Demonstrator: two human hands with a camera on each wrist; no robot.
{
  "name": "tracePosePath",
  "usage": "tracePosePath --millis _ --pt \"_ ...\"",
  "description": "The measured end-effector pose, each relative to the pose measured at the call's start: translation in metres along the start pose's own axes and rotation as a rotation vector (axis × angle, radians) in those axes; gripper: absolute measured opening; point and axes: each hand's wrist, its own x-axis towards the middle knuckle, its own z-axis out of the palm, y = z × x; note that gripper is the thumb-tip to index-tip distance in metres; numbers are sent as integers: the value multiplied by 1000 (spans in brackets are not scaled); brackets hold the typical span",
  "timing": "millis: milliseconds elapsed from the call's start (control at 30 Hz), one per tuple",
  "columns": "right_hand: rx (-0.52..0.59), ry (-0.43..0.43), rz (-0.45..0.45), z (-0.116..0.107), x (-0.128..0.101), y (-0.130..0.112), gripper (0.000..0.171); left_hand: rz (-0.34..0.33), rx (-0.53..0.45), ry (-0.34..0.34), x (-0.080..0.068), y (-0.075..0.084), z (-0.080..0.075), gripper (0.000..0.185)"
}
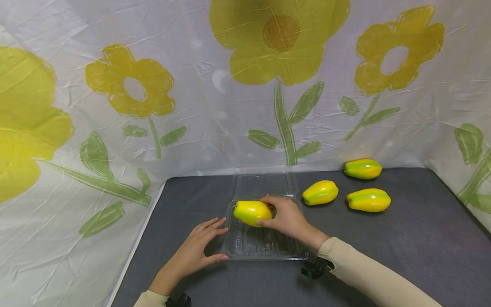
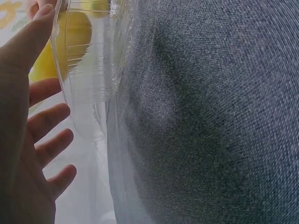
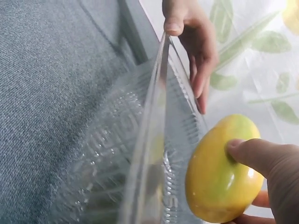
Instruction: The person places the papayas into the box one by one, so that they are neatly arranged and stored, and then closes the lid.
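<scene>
Right hand (image 1: 285, 219): gripped a yellow-green fruit (image 1: 252, 212), fingers and thumb curled round its right end, holding it over the far left part of a clear plastic tray (image 1: 264, 247). Tray: stood near the middle of the tabletop (image 1: 402, 256), toward the front edge, its hinged lid (image 1: 262, 185) laid open flat behind it.

Left hand (image 1: 199, 249): fingers straight and spread, holding nothing, thumb tip touching the tray's front left corner, the other fingers just beside its left wall.

Three more fruits of the same kind: one (image 1: 320, 192) just right of the lid, one (image 1: 369, 200) further right, one (image 1: 362, 169) near the back edge.

Backdrop: white cloth (image 1: 215, 106) printed with yellow flowers, behind and left of the tabletop.
</scene>
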Motion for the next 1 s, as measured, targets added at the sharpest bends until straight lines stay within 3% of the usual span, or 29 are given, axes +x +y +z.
tracePosePath --millis 533,1000 --pt "40 39 19 18 -1 0 61 -9 -4 0 0 2 -1 79" --pt "-15 88 14 28 0 -3 63 -5 -7 -4 -1 2 0 78"
